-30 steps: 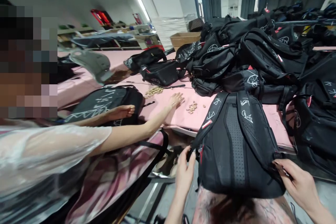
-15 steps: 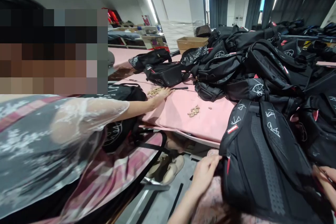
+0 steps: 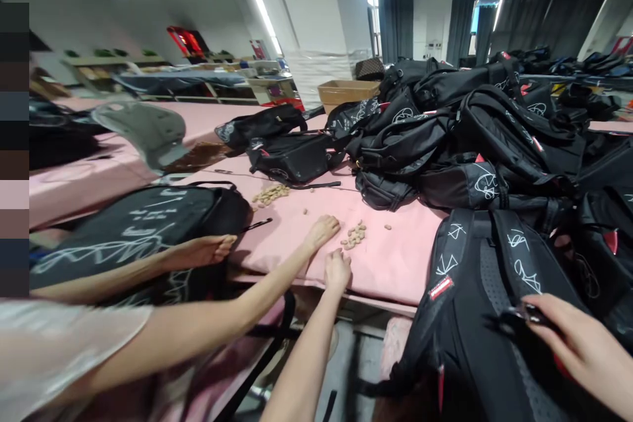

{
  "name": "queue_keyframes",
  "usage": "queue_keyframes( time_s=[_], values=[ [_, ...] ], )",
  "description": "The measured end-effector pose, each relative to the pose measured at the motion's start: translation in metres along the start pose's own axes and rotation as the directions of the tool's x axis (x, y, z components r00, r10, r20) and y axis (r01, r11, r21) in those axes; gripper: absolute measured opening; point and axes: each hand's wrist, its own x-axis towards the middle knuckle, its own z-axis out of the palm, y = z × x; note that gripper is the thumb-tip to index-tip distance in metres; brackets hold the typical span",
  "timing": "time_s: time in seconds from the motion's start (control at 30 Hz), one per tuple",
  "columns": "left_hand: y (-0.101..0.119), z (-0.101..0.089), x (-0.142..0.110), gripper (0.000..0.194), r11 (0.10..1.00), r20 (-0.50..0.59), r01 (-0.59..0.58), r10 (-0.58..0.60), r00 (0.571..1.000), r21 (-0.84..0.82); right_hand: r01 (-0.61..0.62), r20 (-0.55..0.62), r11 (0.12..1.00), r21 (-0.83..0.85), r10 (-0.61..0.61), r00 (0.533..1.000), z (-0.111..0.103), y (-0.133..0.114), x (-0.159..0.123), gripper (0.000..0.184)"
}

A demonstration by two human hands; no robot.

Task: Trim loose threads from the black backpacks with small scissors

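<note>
My left hand (image 3: 338,269) rests on the near edge of the pink table (image 3: 395,264), fingers curled, just short of a small pile of tan nuts (image 3: 355,235). What the fingers hold, if anything, is hidden. My right hand (image 3: 579,345) grips a dark clip or strap on the back of a black backpack (image 3: 475,316) that leans against the table edge. A co-worker's hand (image 3: 321,231) lies right beside my left hand, also at the nuts. Their other hand (image 3: 200,251) rests on a second black backpack (image 3: 143,224).
A tall heap of black backpacks (image 3: 469,125) fills the table's right and far side. A larger nut pile (image 3: 270,194) lies near two black bags (image 3: 291,155). A cardboard box (image 3: 346,89) stands behind, and a grey cap (image 3: 143,128) lies at the left.
My left hand has let go of the backpack's side and reached forward onto the table by the small nut pile. The co-worker's hand has moved from the larger pile to the small one.
</note>
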Motion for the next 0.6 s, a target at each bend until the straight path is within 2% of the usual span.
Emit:
queue_keyframes(
  time_s=[0.1,0.17,0.27,0.37,0.47,0.53,0.6],
  values=[
    [0.002,0.014,0.012,0.035,0.999,-0.036,-0.048,0.049,0.998,0.026,0.062,0.207,0.997,-0.043,-0.052,0.977,0.027,-0.002,0.014,0.023],
    [0.003,0.024,0.017,0.033,0.997,-0.051,-0.065,0.067,0.996,0.047,0.081,0.236,0.992,-0.100,-0.055,0.970,0.042,0.002,0.012,0.024],
    [0.004,0.037,0.022,0.033,0.993,-0.069,-0.077,0.084,0.994,0.088,0.158,0.176,0.973,-0.169,-0.128,0.976,0.051,0.009,0.005,0.028],
    [0.007,0.045,0.026,0.034,0.987,-0.075,-0.101,0.111,0.991,0.128,0.263,0.068,0.935,-0.237,-0.254,0.965,0.047,0.011,0.006,0.033],
    [0.012,0.048,0.027,0.031,0.979,-0.092,-0.118,0.134,0.987,0.167,0.316,-0.013,0.905,-0.286,-0.334,0.943,0.042,0.007,0.013,0.035],
    [0.016,0.047,0.025,0.035,0.977,-0.133,-0.100,0.126,0.983,0.189,0.320,-0.043,0.899,-0.298,-0.348,0.936,0.041,0.004,0.016,0.034],
    [0.019,0.045,0.020,0.045,0.978,-0.227,-0.024,0.071,0.971,0.205,0.318,-0.057,0.899,-0.299,-0.350,0.935,0.042,0.003,0.018,0.033]
  ],
)
